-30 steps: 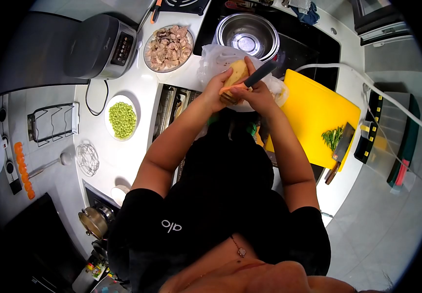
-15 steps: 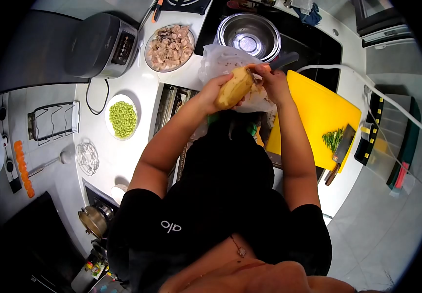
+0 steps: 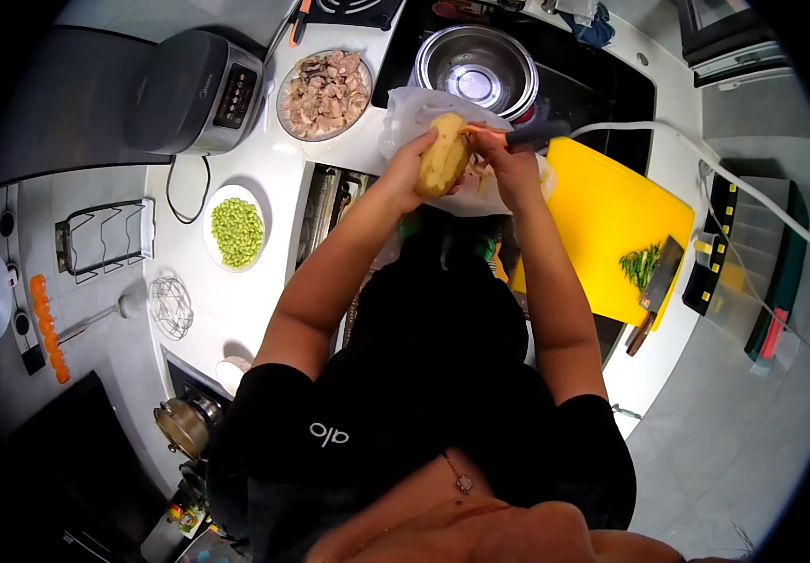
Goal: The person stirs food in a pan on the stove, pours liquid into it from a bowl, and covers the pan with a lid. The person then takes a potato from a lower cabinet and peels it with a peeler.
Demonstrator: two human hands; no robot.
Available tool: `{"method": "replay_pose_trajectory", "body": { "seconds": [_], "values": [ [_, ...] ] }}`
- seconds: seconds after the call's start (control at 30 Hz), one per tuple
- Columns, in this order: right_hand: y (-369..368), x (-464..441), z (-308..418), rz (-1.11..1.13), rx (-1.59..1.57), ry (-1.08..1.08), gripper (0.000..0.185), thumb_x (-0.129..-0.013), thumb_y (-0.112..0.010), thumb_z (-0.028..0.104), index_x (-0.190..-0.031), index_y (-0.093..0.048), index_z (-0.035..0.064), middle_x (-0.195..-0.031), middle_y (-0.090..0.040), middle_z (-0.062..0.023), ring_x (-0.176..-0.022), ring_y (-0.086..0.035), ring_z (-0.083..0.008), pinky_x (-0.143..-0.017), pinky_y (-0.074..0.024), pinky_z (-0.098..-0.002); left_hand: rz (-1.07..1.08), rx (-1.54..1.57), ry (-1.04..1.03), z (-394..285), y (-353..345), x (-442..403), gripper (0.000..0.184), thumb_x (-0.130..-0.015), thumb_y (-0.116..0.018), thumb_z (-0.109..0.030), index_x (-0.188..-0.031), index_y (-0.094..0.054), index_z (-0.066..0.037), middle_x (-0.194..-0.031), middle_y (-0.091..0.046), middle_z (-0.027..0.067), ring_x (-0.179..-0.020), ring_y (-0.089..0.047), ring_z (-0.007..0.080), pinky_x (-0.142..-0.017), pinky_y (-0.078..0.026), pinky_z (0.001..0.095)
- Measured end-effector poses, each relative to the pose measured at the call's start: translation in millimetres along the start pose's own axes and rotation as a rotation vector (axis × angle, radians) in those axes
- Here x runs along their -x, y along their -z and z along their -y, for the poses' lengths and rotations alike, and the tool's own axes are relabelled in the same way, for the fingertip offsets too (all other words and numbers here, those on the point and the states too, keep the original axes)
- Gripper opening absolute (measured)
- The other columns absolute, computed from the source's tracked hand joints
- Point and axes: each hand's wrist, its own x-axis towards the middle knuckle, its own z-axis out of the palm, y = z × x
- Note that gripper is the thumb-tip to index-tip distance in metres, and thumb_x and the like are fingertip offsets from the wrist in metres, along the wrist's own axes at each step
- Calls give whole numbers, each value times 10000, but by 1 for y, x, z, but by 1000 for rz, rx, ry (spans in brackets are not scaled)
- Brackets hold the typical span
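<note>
A partly peeled potato [image 3: 443,155], pale yellow with some brown skin patches, is gripped in my left hand [image 3: 407,171]. My right hand [image 3: 510,171] is closed around a peeler [image 3: 538,133] with a dark grey handle and an orange part near the potato's right side. Its blade is hidden by my fingers. Behind and below both hands is a white plastic bag [image 3: 409,111] with brownish scraps in it. A steel bowl [image 3: 430,47] stands just beyond the bag.
A yellow cutting board [image 3: 602,206] at right bears chopped greens [image 3: 640,266] and a cleaver [image 3: 660,277]. Left are a plate of meat chunks [image 3: 326,94], a bowl of green beans [image 3: 236,231] and a grey appliance [image 3: 194,92]. An open drawer [image 3: 330,202] lies below my left forearm.
The potato has turned more upright in my left hand. My right hand and the peeler have shifted slightly down and left, with the handle now closer to level.
</note>
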Motion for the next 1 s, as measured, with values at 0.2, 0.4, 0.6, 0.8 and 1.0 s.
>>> {"method": "replay_pose_trajectory", "body": {
  "seconds": [0.2,0.4,0.6,0.8,1.0],
  "values": [
    [12,9,1,-29,492,117,314,-773,-672,201,-1005,-620,-4,-923,-634,-86,-846,-575,-133,-808,-432,-255,-143,0,-34,-3,16,0,511,-884,-358,-483,-1115,-514,-55,-936,-593,136,-777,-597,271,-690,-486,383],
    [-16,11,12,267,365,113,558,-751,-690,185,-1227,-450,23,-1024,-599,-110,-926,-559,-146,-848,-419,-257,-138,60,-53,-1,2,4,524,-902,-306,-495,-1157,-484,-73,-956,-594,131,-778,-595,266,-697,-486,398],
    [-12,-8,20,187,172,-45,365,-761,-670,172,-1068,-588,-7,-1053,-602,-71,-932,-560,-132,-835,-428,-241,-18,-150,-15,4,4,9,528,-908,-300,-482,-1168,-470,-54,-943,-595,146,-737,-598,256,-599,-493,357],
    [14,-25,21,9,134,-141,311,-790,-642,218,-995,-624,-16,-900,-645,-68,-811,-593,-132,-748,-467,-262,78,-254,85,-2,-2,25,532,-907,-317,-473,-1168,-467,-34,-922,-594,159,-678,-602,230,-525,-486,314],
    [-2,-12,28,-110,-51,17,236,-795,-632,173,-937,-644,-15,-1045,-604,-105,-928,-568,-148,-818,-431,-248,-69,-184,-61,-8,-6,20,564,-890,-339,-507,-1186,-457,-41,-945,-591,146,-720,-617,251,-562,-509,321]
  ]
}}
